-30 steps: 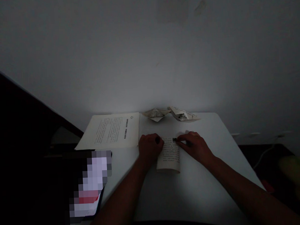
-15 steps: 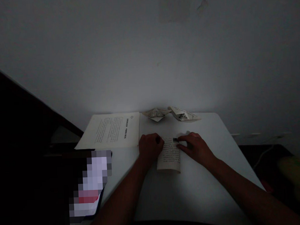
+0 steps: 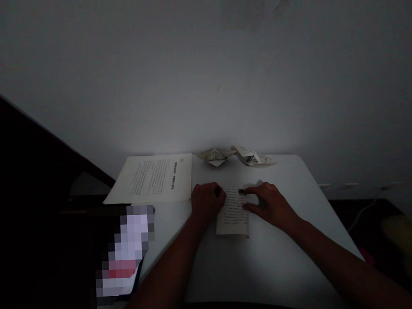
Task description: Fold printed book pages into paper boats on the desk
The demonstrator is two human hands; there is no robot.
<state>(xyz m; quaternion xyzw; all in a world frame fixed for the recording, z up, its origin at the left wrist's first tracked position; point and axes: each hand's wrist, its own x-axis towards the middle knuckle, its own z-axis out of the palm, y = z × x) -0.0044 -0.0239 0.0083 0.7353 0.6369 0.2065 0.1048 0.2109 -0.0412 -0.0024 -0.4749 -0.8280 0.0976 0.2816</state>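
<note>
A printed sheet of paper (image 3: 232, 217), folded into a narrow strip, lies on the white table in front of me. Its near end curls up slightly. My left hand (image 3: 207, 201) is closed in a fist at the sheet's left edge, gripping it there; the fingertips are hidden. On the opposite edge, the thumb and index finger of my right hand (image 3: 265, 202) hold the paper beside a small dark printed picture, a gap showing between the two fingers. Two folded paper boats stand farther back: one (image 3: 215, 157) opposite my left hand, the other (image 3: 254, 157) to its right.
An open booklet or stack of printed pages (image 3: 152, 179) lies at the table's back left. A phone with a lit, blurred screen (image 3: 128, 253) rests at the left edge. The wall (image 3: 209, 81) rises directly behind the table (image 3: 296, 182). A pale cable (image 3: 363, 210) hangs at the right.
The near end of the folded paper lies a little flatter. My right thumb has slid slightly toward me along the edge, widening its gap from the index finger. My left hand stays put.
</note>
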